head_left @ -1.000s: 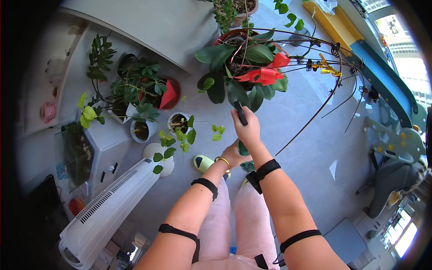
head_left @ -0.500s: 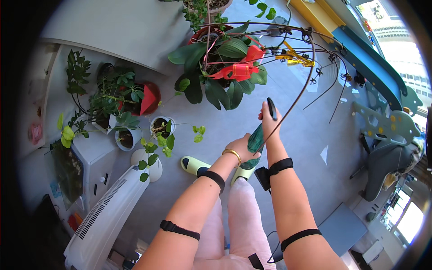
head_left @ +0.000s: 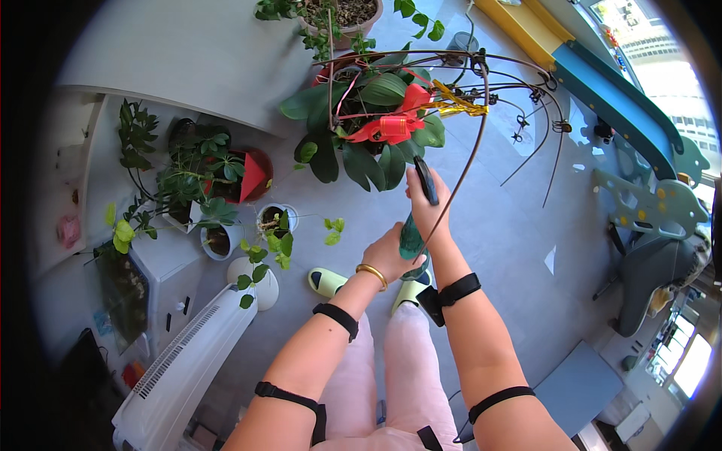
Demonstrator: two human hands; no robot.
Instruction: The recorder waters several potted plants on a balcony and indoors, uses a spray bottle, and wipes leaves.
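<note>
In front of me I hold a dark green spray bottle (head_left: 411, 239) with a black head, tilted toward a potted plant. My right hand (head_left: 429, 207) is wrapped round its neck, just below the black nozzle. Lower down, my left hand (head_left: 386, 250), with a gold bangle at the wrist, grips the bottle's body. Beyond the nozzle grows a broad-leaved orchid-like plant (head_left: 385, 89) in a red pot, tied with a red ribbon (head_left: 392, 129) and gold ties. Its long, bare, brown stems arch rightward, and one curves down past my right hand.
Several potted plants (head_left: 218, 169) crowd the left side, beside a white slatted appliance (head_left: 184, 353). A brown-soiled pot (head_left: 342, 15) stands at the far edge. On the right are a blue and yellow slide (head_left: 609, 90) and a grey seat (head_left: 650, 263). My light green slippers (head_left: 327, 282) stand below.
Both hands have shifted left with the spray bottle, bringing its black head closer to the orchid-like plant's leaves. The grip looks the same. My view has turned slightly.
</note>
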